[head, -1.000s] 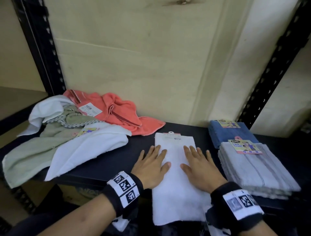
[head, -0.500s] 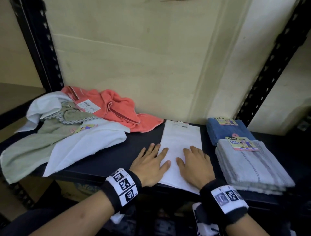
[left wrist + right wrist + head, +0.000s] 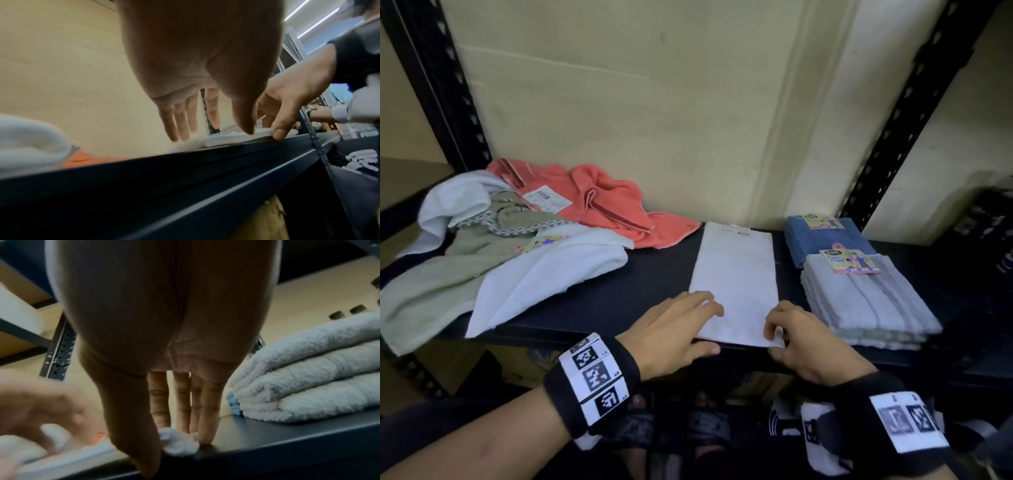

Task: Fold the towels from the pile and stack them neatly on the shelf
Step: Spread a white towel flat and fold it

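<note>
A long white towel (image 3: 736, 274), folded into a narrow strip, lies lengthwise on the dark shelf (image 3: 619, 291), its near end at the front edge. My left hand (image 3: 709, 325) rests on the near left corner with straight fingers (image 3: 180, 126) on top and the thumb at the towel's front edge. My right hand (image 3: 774, 337) pinches the near right corner; the right wrist view shows that corner (image 3: 180, 443) bunched between thumb and fingers. The unfolded pile holds a white towel (image 3: 544, 274), a green one (image 3: 431, 291) and a coral one (image 3: 613, 205) at the left.
A folded grey towel (image 3: 866, 301) lies close on the right of my right hand, with a folded blue towel (image 3: 822, 236) behind it. Black perforated uprights (image 3: 441, 102) (image 3: 893, 120) flank the bay. A pale wall closes the back.
The white towel, which hung over the front edge, now lies wholly on the shelf. Both hands slid back to its near corners, and the right fingers curled onto the corner.
</note>
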